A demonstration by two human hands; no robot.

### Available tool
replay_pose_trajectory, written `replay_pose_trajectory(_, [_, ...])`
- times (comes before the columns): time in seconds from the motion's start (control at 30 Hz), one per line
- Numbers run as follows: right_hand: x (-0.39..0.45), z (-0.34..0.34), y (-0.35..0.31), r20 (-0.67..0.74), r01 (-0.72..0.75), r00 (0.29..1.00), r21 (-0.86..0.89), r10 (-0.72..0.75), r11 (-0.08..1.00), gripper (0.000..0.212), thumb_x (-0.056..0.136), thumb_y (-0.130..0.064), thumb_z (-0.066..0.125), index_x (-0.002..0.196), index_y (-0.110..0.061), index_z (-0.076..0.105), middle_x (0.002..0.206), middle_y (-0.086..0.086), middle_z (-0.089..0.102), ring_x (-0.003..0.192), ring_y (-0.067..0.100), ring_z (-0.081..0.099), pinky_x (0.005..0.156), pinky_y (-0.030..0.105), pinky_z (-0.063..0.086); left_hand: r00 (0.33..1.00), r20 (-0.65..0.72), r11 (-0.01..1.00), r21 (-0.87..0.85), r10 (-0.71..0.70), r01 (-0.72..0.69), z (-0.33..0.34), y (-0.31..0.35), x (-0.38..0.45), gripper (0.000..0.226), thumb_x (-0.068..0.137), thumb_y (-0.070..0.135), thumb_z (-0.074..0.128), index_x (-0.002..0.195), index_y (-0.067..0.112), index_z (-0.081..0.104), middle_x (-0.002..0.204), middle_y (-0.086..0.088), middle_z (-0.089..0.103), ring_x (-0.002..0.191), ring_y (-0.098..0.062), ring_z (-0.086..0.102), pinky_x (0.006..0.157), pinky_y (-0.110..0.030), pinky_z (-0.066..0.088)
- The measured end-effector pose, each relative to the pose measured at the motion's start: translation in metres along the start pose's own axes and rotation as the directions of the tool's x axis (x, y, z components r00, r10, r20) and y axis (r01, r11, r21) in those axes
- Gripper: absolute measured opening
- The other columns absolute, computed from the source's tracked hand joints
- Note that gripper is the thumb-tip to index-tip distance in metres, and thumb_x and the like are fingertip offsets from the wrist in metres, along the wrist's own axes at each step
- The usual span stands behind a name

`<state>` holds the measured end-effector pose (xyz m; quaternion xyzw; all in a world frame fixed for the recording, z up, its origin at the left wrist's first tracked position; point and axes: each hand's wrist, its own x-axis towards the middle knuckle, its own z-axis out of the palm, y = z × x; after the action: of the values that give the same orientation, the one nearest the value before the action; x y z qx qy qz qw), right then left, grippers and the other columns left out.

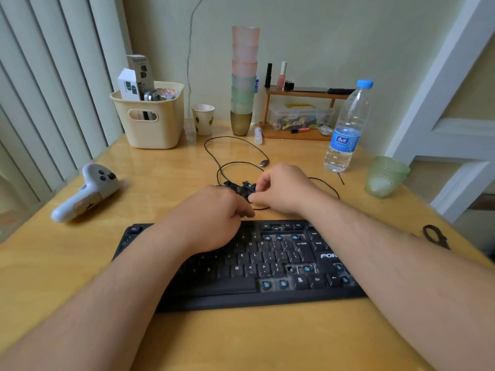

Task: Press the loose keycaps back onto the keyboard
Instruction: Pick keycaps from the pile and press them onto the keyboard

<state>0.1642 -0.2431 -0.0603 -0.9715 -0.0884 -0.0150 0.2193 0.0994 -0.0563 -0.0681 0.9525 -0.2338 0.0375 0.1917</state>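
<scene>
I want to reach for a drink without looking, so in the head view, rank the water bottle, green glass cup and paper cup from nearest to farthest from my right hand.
From the right hand:
1. Water bottle, just right and behind.
2. Green glass cup, far right near the table edge.
3. Paper cup, back left by the basket.

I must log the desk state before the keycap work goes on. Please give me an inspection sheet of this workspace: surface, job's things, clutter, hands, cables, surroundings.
Surface: yellow wooden table, glossy.
Job's things: black keyboard with several bare blue switches; pile of loose keycaps behind it.
Clutter: white controller, cream basket with boxes, paper cup, stacked cups, water bottle, green glass, small shelf with a clear box.
Hands: left hand curled over the keyboard's top edge, contents hidden; right hand pinching at the keycaps.
Cables: black cable looped, its plug lying free.
Surroundings: vertical blinds on the left, pale wall, white frame on the right.
</scene>
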Motion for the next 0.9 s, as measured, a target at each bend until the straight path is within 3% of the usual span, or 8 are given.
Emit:
replay_pose_trajectory(0.33, [0.013,0.004,-0.002,-0.014,-0.072,0.997,0.030,0.072,0.997,0.028,0.082,-0.044,0.085,0.087,-0.024,0.065,0.097,-0.005,0.065,0.084,0.009,0.057,0.062,0.028,0.043,1.000,-0.002,0.999,-0.012,-0.030,0.030,0.001,0.002,0.000,0.047,0.093,0.009,0.048,0.120,0.038,0.074,0.122,0.009,0.071,0.114,-0.009,0.062,0.101,-0.033,0.054])
replay_pose_trajectory(0.47, [0.015,0.005,-0.004,0.014,-0.074,0.997,0.024,0.074,0.997,0.032,0.085,-0.045,0.082,0.106,-0.023,0.072,0.108,-0.003,0.066,0.099,0.017,0.062,0.080,0.031,0.050,0.999,0.002,0.999,-0.011,-0.038,0.038,0.001,0.003,-0.001,0.047,0.093,0.010,0.048,0.120,0.038,0.074,0.121,0.008,0.071,0.113,-0.010,0.062,0.100,-0.034,0.053])
replay_pose_trajectory(0.6, [0.012,0.006,-0.007,0.026,-0.017,0.999,-0.068,0.018,0.998,0.016,0.098,-0.036,0.069,0.101,-0.022,0.076,0.107,-0.002,0.070,0.097,0.019,0.063,0.079,0.032,0.049,0.999,-0.029,0.999,-0.005,-0.040,0.040,-0.001,0.005,-0.001,0.043,0.094,0.011,0.050,0.120,0.036,0.075,0.118,0.010,0.072,0.111,-0.009,0.063,0.099,-0.030,0.053])
replay_pose_trajectory(0.67, [0.004,0.002,-0.006,0.014,0.021,1.000,-0.083,-0.020,0.996,0.018,0.103,-0.031,0.061,0.104,-0.021,0.077,0.107,0.000,0.071,0.094,0.019,0.063,0.079,0.033,0.050,0.995,-0.085,0.998,-0.006,-0.056,0.056,-0.001,0.006,-0.001,0.041,0.095,0.013,0.052,0.120,0.035,0.076,0.116,0.013,0.074,0.109,-0.008,0.064,0.096,-0.025,0.052])
replay_pose_trajectory(0.83, [-0.040,-0.021,-0.004,-0.057,0.112,0.993,0.099,-0.107,0.989,0.021,0.107,-0.030,0.053,0.104,-0.029,0.073,0.092,-0.011,0.068,0.085,0.008,0.062,0.064,0.027,0.043,0.946,-0.285,0.975,-0.203,-0.152,0.096,-0.002,0.007,-0.001,0.013,0.095,0.028,0.064,0.106,0.034,0.064,0.091,0.014,0.073,0.084,-0.004,0.065,0.075,-0.030,0.056])
replay_pose_trajectory(0.9, [-0.057,-0.020,-0.002,-0.085,0.115,0.991,0.210,-0.099,0.971,0.022,0.106,-0.028,0.054,0.106,-0.036,0.075,0.090,-0.015,0.070,0.083,0.001,0.063,0.069,0.026,0.047,0.946,-0.281,0.943,-0.325,-0.163,0.066,-0.004,0.011,-0.001,0.019,0.093,0.034,0.072,0.104,0.034,0.057,0.089,0.016,0.074,0.083,0.001,0.065,0.073,-0.022,0.053])
